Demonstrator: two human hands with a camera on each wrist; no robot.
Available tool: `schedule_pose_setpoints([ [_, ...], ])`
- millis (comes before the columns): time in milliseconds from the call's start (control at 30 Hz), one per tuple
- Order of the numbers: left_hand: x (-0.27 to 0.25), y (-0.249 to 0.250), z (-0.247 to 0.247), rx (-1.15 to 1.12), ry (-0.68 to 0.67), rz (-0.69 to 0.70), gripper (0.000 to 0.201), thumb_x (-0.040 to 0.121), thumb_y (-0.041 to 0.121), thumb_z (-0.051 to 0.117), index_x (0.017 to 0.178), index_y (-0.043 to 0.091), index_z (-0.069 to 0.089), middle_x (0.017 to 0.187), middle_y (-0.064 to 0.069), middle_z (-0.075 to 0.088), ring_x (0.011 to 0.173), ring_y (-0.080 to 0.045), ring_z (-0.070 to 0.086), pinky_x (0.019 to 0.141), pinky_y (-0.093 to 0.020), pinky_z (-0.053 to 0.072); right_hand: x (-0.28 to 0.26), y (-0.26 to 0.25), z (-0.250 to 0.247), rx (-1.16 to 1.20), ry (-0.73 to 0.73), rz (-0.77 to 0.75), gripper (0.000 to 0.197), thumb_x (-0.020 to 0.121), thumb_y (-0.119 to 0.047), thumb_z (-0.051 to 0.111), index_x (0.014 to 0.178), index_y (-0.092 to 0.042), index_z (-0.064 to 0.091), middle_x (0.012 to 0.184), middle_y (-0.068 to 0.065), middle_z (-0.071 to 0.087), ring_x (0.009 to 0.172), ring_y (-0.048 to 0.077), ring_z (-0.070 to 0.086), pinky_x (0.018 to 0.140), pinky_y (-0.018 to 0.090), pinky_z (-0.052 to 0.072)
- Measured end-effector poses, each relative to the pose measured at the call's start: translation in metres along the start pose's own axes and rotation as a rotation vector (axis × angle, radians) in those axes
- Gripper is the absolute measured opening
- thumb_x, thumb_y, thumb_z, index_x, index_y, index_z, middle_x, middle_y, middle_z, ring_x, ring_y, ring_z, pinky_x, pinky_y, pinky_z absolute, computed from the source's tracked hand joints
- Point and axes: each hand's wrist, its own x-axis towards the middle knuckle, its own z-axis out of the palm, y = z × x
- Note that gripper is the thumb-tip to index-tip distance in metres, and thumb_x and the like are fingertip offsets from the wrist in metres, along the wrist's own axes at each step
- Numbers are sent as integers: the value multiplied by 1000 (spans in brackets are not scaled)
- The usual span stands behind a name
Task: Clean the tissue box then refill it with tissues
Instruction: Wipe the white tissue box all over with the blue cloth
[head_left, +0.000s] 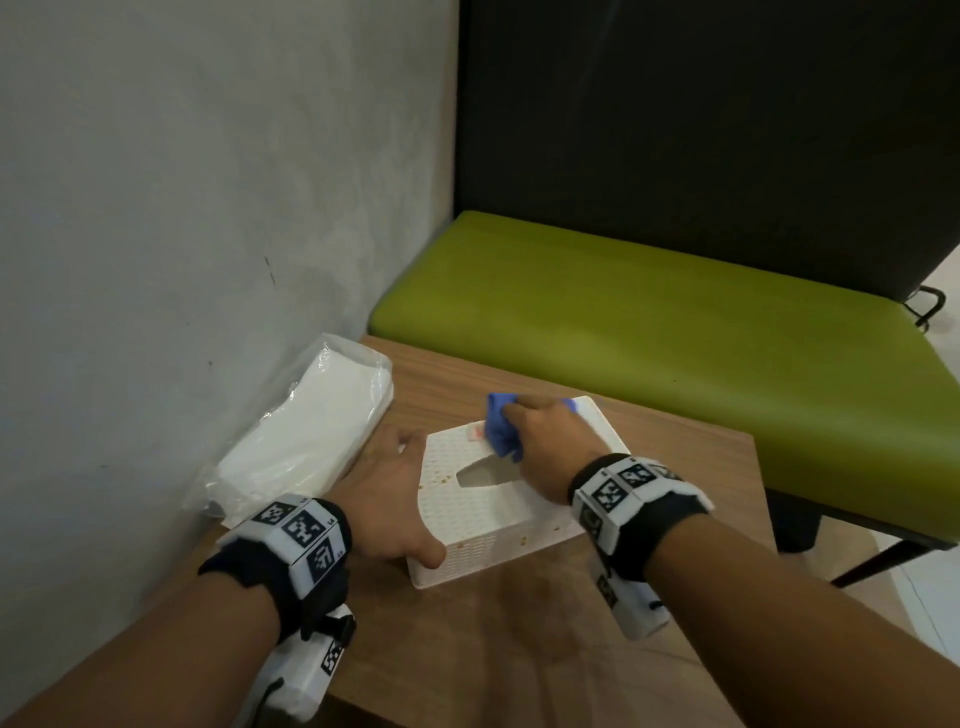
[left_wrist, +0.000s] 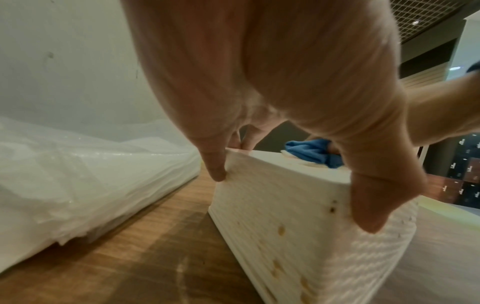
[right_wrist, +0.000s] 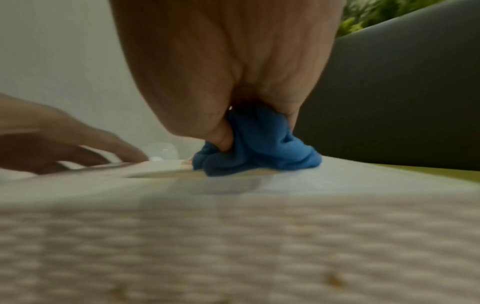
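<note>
A white textured tissue box (head_left: 498, 514) (left_wrist: 298, 216) (right_wrist: 233, 236) with an oval top slot and brown specks sits on the wooden table (head_left: 519, 649). My left hand (head_left: 389, 499) (left_wrist: 259, 102) grips its left end, thumb on the near side and fingers on the far side. My right hand (head_left: 550, 441) (right_wrist: 223, 72) holds a bunched blue cloth (head_left: 501, 423) (left_wrist: 315, 153) (right_wrist: 257, 148) and presses it on the box's top near the far edge of the slot. A clear plastic pack of white tissues (head_left: 311, 431) (left_wrist: 78, 185) lies left of the box against the wall.
A grey wall (head_left: 182, 208) runs along the table's left side. Beyond the table's far edge stands a bench with a green seat (head_left: 649, 332) and a dark backrest (head_left: 701, 114). Bare tabletop lies in front of the box.
</note>
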Motion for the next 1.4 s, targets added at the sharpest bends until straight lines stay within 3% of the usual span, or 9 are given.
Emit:
schedule_pose_setpoints([
  [167, 0, -1, 0, -6, -20, 5, 110, 47, 41, 85, 138, 25, 26, 140, 2, 19, 128, -20, 38, 108, -32, 39, 1, -30, 13, -17, -64, -173, 25, 78, -2, 57, 102, -9, 57, 115, 11, 54, 112, 32, 51, 86, 43, 48],
  [367, 6, 0, -2, 60, -47, 24, 113, 39, 45, 84, 135, 21, 30, 139, -1, 21, 128, -22, 39, 106, -34, 44, -9, 25, -5, -58, 55, 47, 20, 78, -3, 57, 98, -8, 61, 113, 12, 59, 103, 34, 59, 80, 39, 49],
  [533, 12, 0, 2, 63, -37, -42, 134, 52, 56, 81, 154, 12, 6, 158, -1, 7, 144, -24, 21, 117, -37, 30, -14, 41, -9, -135, 60, 206, 25, 83, -7, 55, 109, -7, 59, 115, 11, 57, 106, 34, 55, 82, 38, 45],
  [633, 11, 9, 6, -108, 137, -187, 117, 54, 83, 58, 147, 18, 32, 150, -5, 36, 137, -23, 37, 109, -36, 38, -10, 37, -9, -176, 76, 232, 20, 85, -7, 52, 104, -7, 59, 113, 11, 58, 103, 34, 56, 76, 36, 41],
  [767, 8, 25, 9, -171, 121, -278, 63, 83, 65, 59, 129, 21, 61, 133, 0, 62, 120, -21, 58, 85, -22, 41, -9, 37, -10, -167, 62, 244, 18, 85, -6, 52, 101, -8, 61, 112, 11, 59, 103, 33, 57, 79, 36, 43],
  [867, 13, 33, 11, -94, 115, -343, 58, 84, 63, 59, 116, 15, 66, 123, -5, 67, 110, -23, 62, 78, -26, 44, -11, 33, -13, -149, 38, 212, 8, 85, -8, 55, 87, -16, 58, 110, 9, 62, 101, 31, 59, 74, 32, 39],
  [1067, 27, 43, 13, -127, 141, -434, 68, 86, 57, 58, 134, 9, 55, 137, -10, 58, 123, -27, 56, 90, -29, 44, -9, 6, -15, -23, -29, -6, 28, 80, -3, 55, 69, -26, 46, 106, 9, 64, 99, 29, 61, 79, 34, 47],
  [1233, 27, 37, 32, -314, 172, -475, 122, 69, 65, 73, 152, -1, 12, 151, -9, 42, 135, -26, 44, 106, -33, 40, -4, 4, -23, -41, -7, -32, 33, 82, 1, 52, 62, -24, 43, 75, -10, 52, 77, 14, 49, 66, 19, 32],
  [1400, 27, 32, 31, -394, 195, -499, 115, 66, 58, 81, 148, 0, 25, 141, -9, 53, 125, -27, 54, 95, -37, 52, -12, 24, -29, -62, 33, 91, 45, 79, 5, 51, 55, -29, 35, 75, -9, 48, 76, 20, 52, 68, 24, 35],
])
